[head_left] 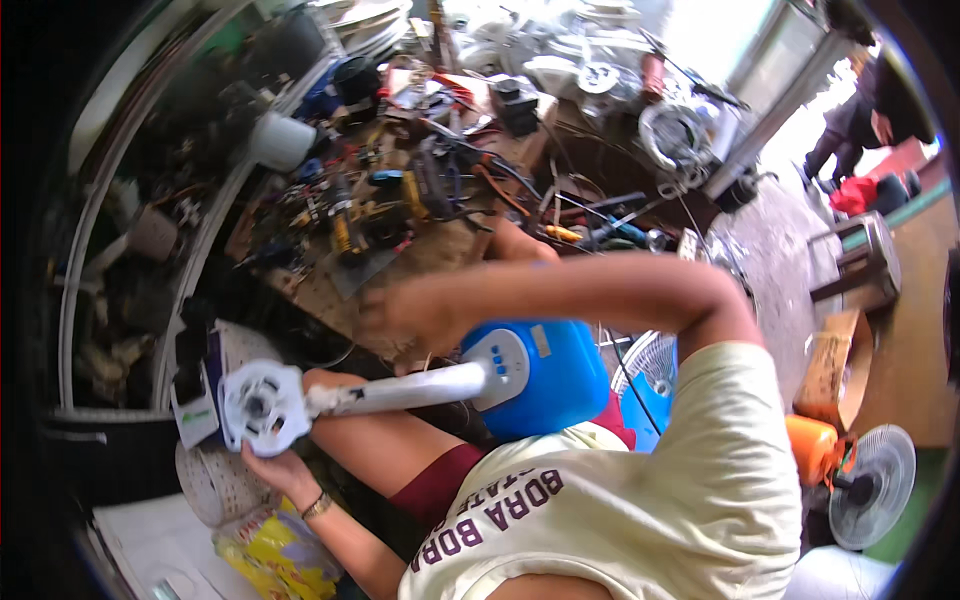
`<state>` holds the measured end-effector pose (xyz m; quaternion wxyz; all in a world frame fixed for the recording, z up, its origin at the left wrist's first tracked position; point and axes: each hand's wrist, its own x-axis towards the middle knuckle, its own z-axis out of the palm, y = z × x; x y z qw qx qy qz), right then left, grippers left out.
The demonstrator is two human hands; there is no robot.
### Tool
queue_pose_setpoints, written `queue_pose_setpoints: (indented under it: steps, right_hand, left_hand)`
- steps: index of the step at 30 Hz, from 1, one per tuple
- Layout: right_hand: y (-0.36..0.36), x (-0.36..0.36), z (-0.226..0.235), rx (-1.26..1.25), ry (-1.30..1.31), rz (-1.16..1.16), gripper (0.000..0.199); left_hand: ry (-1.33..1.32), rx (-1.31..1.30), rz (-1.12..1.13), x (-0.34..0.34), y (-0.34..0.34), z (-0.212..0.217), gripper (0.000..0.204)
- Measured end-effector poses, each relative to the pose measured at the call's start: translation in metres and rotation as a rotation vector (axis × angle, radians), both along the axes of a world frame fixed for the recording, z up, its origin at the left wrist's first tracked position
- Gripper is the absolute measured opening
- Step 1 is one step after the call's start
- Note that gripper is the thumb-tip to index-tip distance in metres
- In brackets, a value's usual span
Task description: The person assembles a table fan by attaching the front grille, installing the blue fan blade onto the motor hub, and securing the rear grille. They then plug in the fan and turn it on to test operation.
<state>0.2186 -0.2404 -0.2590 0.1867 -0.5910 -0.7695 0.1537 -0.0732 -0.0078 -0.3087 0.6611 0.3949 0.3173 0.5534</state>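
Observation:
An electric fan without its blades lies across my lap. Its blue base [572, 385] sits against my body, and its white pole [410, 388] runs left over my thigh. At the pole's far end is the white round motor housing [262, 408], with slots in its face. My left hand [278, 470] grips the lower rim of that housing, its fingers partly hidden behind it. Above the pole, near the bench edge, my right hand [395, 315] is smeared by motion. Whether it holds anything cannot be made out.
Pliers, drivers and loose parts crowd the wooden workbench [425, 245] ahead. A yellow plastic bag [275, 550] lies at lower left. To the right are an orange fan [812, 448], a cardboard box [835, 365] and a stool [862, 262]. Another person [850, 130] stands far right.

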Motion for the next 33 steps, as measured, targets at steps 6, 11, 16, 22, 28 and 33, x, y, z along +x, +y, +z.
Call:
queue_pose_setpoints:
  steps: [6, 11, 16, 22, 28, 33]
  right_hand:
    - [-0.195, 0.162, 0.059, -0.004, 0.176, -0.968, 0.040]
    - [-0.401, 0.165, -0.091, -0.476, -0.235, -1.162, 0.021]
    - [-0.536, 0.048, -0.223, -1.078, -0.033, -1.421, 0.065]
    - [-0.560, -0.011, -0.288, -0.987, -0.209, -1.830, 0.064]
    - [-0.559, -0.025, -0.310, -0.596, -0.905, -1.900, 0.050]
    - [-0.570, 0.000, -0.304, -0.655, -0.136, -1.872, 0.039]
  left_hand:
    - [0.017, 0.075, 0.069, -0.044, 0.018, -0.021, 0.057]
    - [0.020, 0.016, 0.149, -0.028, -0.005, 0.010, 0.056]
    - [0.159, 0.033, 0.148, -0.025, -0.030, 0.023, 0.062]
    - [0.247, 0.051, -0.015, -0.017, 0.012, 0.002, 0.059]
    - [0.236, 0.068, -0.058, -0.026, 0.015, 0.006, 0.059]
    - [0.140, -0.048, 0.034, -0.035, -0.002, 0.005, 0.060]
